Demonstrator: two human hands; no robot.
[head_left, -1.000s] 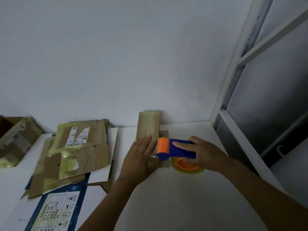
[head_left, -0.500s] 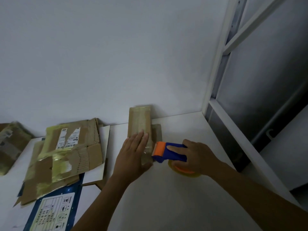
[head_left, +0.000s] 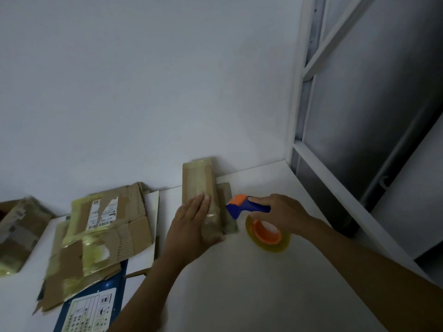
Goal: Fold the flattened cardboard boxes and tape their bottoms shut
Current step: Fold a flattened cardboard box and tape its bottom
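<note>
Left hand (head_left: 191, 226): fingers straight and together, palm flat on the small cardboard box (head_left: 197, 183).
Right hand (head_left: 285, 212): curled round the blue handle of the tape dispenser (head_left: 239, 208), index finger stretched along its top.
Small cardboard box: on the white table (head_left: 239, 295), far end against the wall, glossy tape along its top.
Tape dispenser: just right of the box, orange head toward it, tape roll (head_left: 268, 233) hanging below.
Flattened boxes (head_left: 107, 226): piled left of the box.
</note>
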